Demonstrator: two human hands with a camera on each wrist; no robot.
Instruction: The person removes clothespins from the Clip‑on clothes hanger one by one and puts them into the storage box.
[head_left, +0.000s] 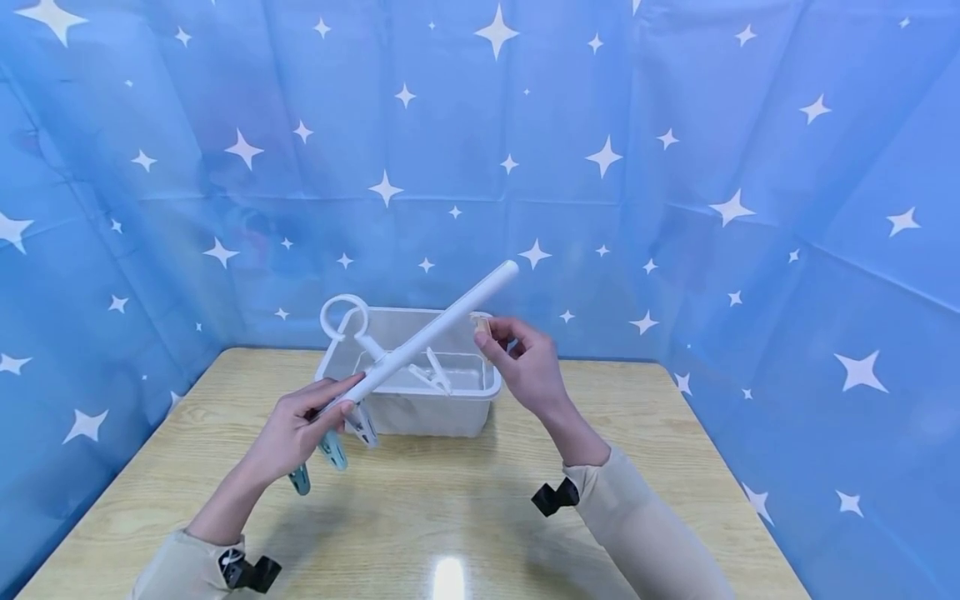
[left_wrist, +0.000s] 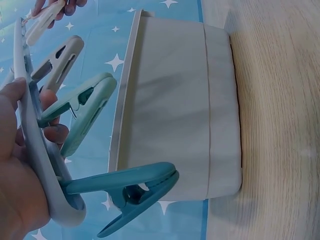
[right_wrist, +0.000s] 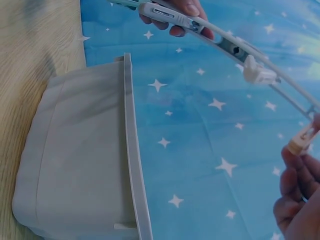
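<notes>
A white clip hanger (head_left: 442, 323) with a round hook (head_left: 345, 317) slants upward to the right. My left hand (head_left: 303, 425) grips its bar near the lower end. A dark teal clip (left_wrist: 125, 192), a light green clip (left_wrist: 82, 110) and a grey clip (left_wrist: 59, 64) stick out from the bar around that hand. Farther along it is a white clip (right_wrist: 259, 74). Close to the bar's raised end, my right hand (head_left: 528, 367) pinches a small beige clip (right_wrist: 301, 141) between thumb and fingers.
A light grey plastic basket (head_left: 427, 414) stands on the wood-grain table (head_left: 450, 492), behind and below the hanger. A blue curtain (head_left: 450, 125) with white stars surrounds the table at the back and sides.
</notes>
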